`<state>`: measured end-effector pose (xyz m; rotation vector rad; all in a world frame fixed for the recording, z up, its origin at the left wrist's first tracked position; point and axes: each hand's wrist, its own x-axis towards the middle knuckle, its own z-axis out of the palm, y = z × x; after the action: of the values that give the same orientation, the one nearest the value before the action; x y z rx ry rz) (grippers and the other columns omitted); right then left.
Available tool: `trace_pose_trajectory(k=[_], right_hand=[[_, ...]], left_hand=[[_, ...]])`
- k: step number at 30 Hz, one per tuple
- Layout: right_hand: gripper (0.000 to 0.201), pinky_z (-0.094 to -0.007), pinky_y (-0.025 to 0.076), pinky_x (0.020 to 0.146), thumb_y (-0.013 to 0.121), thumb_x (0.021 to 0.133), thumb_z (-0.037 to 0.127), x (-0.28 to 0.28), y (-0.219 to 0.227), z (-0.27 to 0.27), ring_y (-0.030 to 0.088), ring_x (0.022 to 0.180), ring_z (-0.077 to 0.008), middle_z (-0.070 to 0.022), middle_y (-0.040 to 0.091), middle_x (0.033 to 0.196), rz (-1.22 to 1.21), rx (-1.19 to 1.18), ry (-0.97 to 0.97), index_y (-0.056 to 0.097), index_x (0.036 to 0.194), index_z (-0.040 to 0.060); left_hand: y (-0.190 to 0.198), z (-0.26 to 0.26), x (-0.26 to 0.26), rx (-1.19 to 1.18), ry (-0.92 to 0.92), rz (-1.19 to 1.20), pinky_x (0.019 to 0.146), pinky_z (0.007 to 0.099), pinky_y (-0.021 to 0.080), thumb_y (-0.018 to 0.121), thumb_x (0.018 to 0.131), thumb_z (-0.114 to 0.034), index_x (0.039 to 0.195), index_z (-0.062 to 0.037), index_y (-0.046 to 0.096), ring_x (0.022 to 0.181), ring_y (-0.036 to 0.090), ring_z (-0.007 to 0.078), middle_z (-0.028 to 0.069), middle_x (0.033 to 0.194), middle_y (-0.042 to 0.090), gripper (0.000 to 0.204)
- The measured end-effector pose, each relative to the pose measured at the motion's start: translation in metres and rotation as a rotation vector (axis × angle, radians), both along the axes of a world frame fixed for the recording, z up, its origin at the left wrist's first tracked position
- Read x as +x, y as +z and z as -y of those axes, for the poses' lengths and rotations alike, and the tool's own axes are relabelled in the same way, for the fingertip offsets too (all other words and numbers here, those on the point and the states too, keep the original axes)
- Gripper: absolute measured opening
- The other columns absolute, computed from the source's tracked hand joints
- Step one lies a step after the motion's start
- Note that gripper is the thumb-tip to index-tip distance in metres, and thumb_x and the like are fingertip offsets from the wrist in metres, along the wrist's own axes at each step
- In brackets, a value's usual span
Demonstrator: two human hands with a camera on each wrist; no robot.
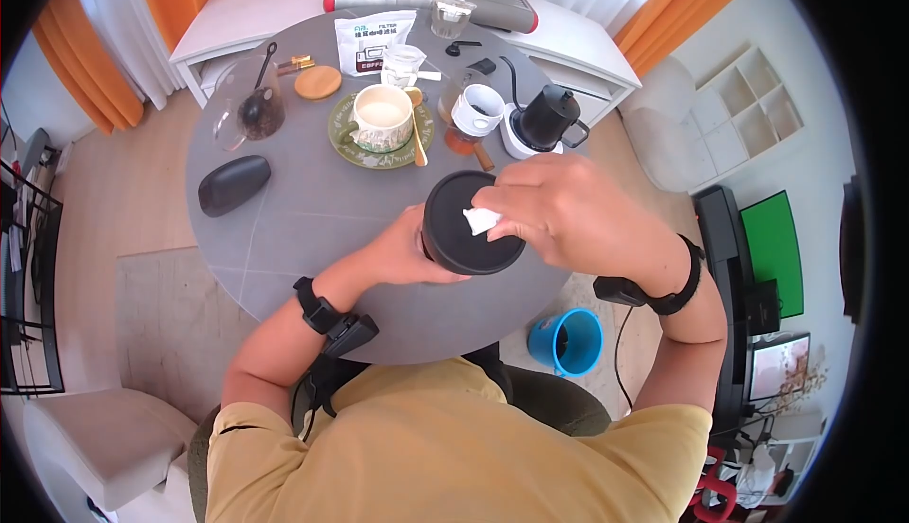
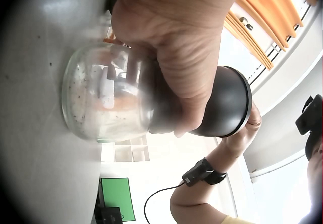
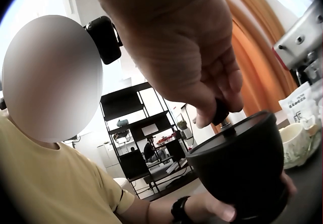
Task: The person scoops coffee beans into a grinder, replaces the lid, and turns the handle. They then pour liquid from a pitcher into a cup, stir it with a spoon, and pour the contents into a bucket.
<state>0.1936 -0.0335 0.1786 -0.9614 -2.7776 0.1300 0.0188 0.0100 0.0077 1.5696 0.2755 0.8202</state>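
Observation:
A hand coffee grinder with a black top [image 1: 445,225] and a clear glass jar [image 2: 106,95] stands over the near part of the table. Wrapped round its black neck is my left hand [image 1: 402,247], thumb on the near side. A few dark specks cling inside the jar. Above the lid, my right hand [image 1: 559,211] pinches a small knob [image 3: 220,112] between thumb and fingers. The knob looks black in the right wrist view, with a short metal shaft under it; a small white patch [image 1: 481,221] shows at the same fingertips in the head view.
Beyond the grinder stand a black kettle [image 1: 549,116], a white dripper [image 1: 477,109] over a glass server, and a patterned cup [image 1: 383,116] on a green saucer. A bean jar [image 1: 259,114], wooden lid [image 1: 317,82] and dark oblong case [image 1: 234,185] lie left. A blue bin [image 1: 566,341] stands below.

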Motion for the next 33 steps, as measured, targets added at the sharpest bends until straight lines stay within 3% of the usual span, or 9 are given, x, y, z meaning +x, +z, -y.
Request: trace_pose_trajectory(k=[1, 4, 14, 19, 24, 27, 29, 32, 33], right_hand=[[0.016, -0.0393, 0.046, 0.063, 0.066, 0.073, 0.006, -0.001, 0.0, 0.002, 0.057, 0.072, -0.0341, -0.0141, 0.056, 0.073, -0.029, -0.076, -0.084, 0.062, 0.086, -0.0003], [0.022, -0.0392, 0.045, 0.06, 0.069, 0.074, 0.011, 0.001, -0.004, -0.008, 0.057, 0.07, -0.034, -0.0144, 0.058, 0.075, -0.073, -0.175, -0.09, 0.063, 0.092, -0.0003], [0.032, -0.0385, 0.047, 0.065, 0.067, 0.079, 0.027, 0.001, 0.001, 0.0, 0.059, 0.076, -0.031, -0.0119, 0.06, 0.081, 0.079, -0.011, -0.121, 0.061, 0.098, 0.002], [0.032, -0.0367, 0.045, 0.064, 0.058, 0.084, 0.036, -0.002, -0.004, -0.004, 0.055, 0.075, -0.0257, -0.0085, 0.051, 0.077, 0.268, 0.196, 0.01, 0.056, 0.08, 0.0042], [0.035, -0.0355, 0.045, 0.062, 0.054, 0.087, 0.038, 0.0, 0.004, 0.003, 0.054, 0.073, -0.0237, -0.0076, 0.049, 0.076, 0.329, 0.241, 0.054, 0.054, 0.077, 0.0044], [0.038, -0.0354, 0.044, 0.058, 0.053, 0.088, 0.04, 0.008, 0.001, 0.012, 0.054, 0.068, -0.0241, -0.0081, 0.049, 0.071, 0.329, 0.251, 0.066, 0.054, 0.074, 0.0045], [0.04, -0.0353, 0.044, 0.055, 0.053, 0.088, 0.041, 0.009, -0.001, 0.02, 0.054, 0.063, -0.0247, -0.0085, 0.049, 0.066, 0.319, 0.252, 0.062, 0.054, 0.071, 0.0048], [0.043, -0.0357, 0.045, 0.051, 0.052, 0.09, 0.035, 0.006, -0.005, 0.032, 0.056, 0.053, -0.0264, -0.0105, 0.057, 0.058, 0.407, 0.057, -0.112, 0.06, 0.062, 0.0033], [0.046, -0.0352, 0.043, 0.048, 0.051, 0.09, 0.036, 0.006, -0.013, 0.035, 0.052, 0.048, -0.0248, -0.01, 0.054, 0.053, 0.227, -0.015, -0.283, 0.058, 0.059, 0.003]], left_hand=[[0.0, 0.0, 0.0, 0.005, -0.004, -0.014, 0.09, 0.0311, 0.046, 0.082, 0.063, -0.01, 0.119, -0.0041, 0.051, 0.101, 0.058, 0.0125, 0.005, 0.11, 0.062, 0.065], [-0.002, 0.0, 0.001, 0.016, -0.01, -0.019, 0.09, 0.0311, 0.046, 0.082, 0.063, -0.01, 0.119, -0.0044, 0.051, 0.101, 0.058, 0.0128, 0.005, 0.11, 0.062, 0.065], [0.005, 0.002, -0.001, -0.06, -0.028, -0.038, 0.088, 0.0311, 0.047, 0.083, 0.062, -0.011, 0.117, -0.0048, 0.054, 0.099, 0.059, 0.0129, 0.0049, 0.108, 0.063, 0.062], [0.007, 0.004, 0.001, 0.07, 0.063, -0.101, 0.088, 0.031, 0.048, 0.083, 0.06, -0.014, 0.116, -0.0045, 0.054, 0.099, 0.06, 0.0154, 0.006, 0.107, 0.064, 0.063], [0.009, 0.007, 0.004, 0.08, 0.08, -0.079, 0.087, 0.0322, 0.048, 0.085, 0.057, -0.016, 0.115, -0.0045, 0.055, 0.099, 0.061, 0.0163, 0.0073, 0.109, 0.063, 0.066], [0.016, 0.011, 0.001, 0.146, 0.124, 0.002, 0.085, 0.0344, 0.049, 0.085, 0.055, -0.02, 0.113, -0.005, 0.056, 0.098, 0.063, 0.0211, 0.0097, 0.108, 0.063, 0.067], [0.023, 0.015, -0.002, 0.384, 0.28, -0.286, 0.083, 0.0373, 0.049, 0.085, 0.053, -0.023, 0.112, -0.0042, 0.056, 0.096, 0.062, 0.0302, 0.0138, 0.104, 0.063, 0.068], [0.022, 0.019, -0.003, 0.482, 0.353, -0.282, 0.081, 0.0392, 0.049, 0.084, 0.053, -0.025, 0.109, -0.0029, 0.056, 0.093, 0.06, 0.0362, 0.0167, 0.101, 0.062, 0.066], [0.024, 0.023, -0.003, 0.487, 0.348, -0.285, 0.081, 0.0392, 0.049, 0.084, 0.053, -0.025, 0.109, -0.0029, 0.056, 0.093, 0.06, 0.0362, 0.0167, 0.101, 0.062, 0.066]])
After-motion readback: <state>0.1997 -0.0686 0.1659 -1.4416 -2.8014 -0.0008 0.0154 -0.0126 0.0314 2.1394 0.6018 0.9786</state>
